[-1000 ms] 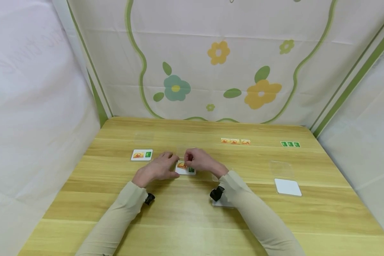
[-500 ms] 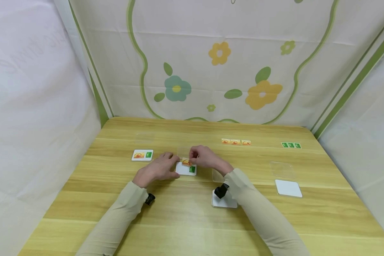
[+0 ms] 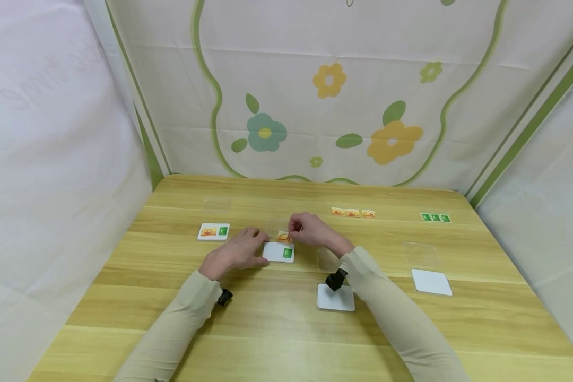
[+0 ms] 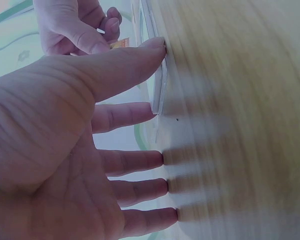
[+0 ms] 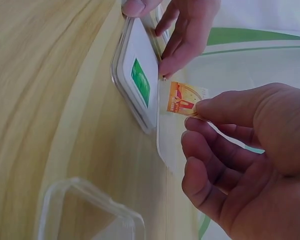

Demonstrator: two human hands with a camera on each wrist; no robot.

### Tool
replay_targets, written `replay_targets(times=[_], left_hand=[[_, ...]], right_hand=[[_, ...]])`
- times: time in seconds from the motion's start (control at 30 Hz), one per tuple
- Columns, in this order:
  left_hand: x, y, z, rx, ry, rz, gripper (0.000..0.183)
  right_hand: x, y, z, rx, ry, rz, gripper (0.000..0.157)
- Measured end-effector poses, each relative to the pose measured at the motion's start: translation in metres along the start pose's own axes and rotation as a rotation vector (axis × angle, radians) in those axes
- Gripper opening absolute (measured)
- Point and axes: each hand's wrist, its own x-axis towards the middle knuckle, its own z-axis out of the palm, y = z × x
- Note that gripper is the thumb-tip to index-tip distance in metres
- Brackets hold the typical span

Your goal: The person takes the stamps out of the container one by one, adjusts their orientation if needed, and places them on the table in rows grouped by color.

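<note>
My right hand [image 3: 310,229] pinches a small orange printed paper slip [image 5: 182,98] between thumb and forefinger, just beyond a white card [image 3: 273,252] in a clear plastic case. The slip hangs over the clear lid area behind the case. A small green printed slip [image 5: 140,82] lies on the card's right side. My left hand [image 3: 236,249] holds the left end of the case, thumb at the near edge and forefinger at the far edge. Its other fingertips [image 4: 157,186] touch the wooden table.
Another card [image 3: 213,231] with orange and green slips lies left. White cards stand at front right [image 3: 335,298] and far right [image 3: 432,282], clear lids behind them. Several orange slips [image 3: 352,213] and green slips [image 3: 435,217] line the table's back. Fabric walls [image 3: 286,95] enclose it.
The orange slip has left the white card and moved up and to the right in my right hand. The left hand keeps its place at the case.
</note>
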Motion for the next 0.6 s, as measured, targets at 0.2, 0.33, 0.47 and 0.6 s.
replay_targets(times=[0.2,0.33,0.47,0.6], left_hand=[[0.000,0.001,0.000,-0.005,-0.007,-0.006,0.059],[0.000,0.001,0.000,-0.003,-0.001,-0.010,0.059],[-0.001,0.001,0.000,-0.007,0.001,-0.011,0.059],[-0.001,0.002,0.000,-0.012,-0.001,-0.013,0.059]], right_hand=[[-0.001,0.005,-0.002,-0.013,-0.005,0.001,0.004],[-0.001,0.009,-0.004,-0.008,0.002,0.007,0.004],[-0.001,0.014,-0.007,-0.005,0.007,0.014,0.005],[0.000,0.018,-0.011,-0.011,0.008,0.006,0.005]])
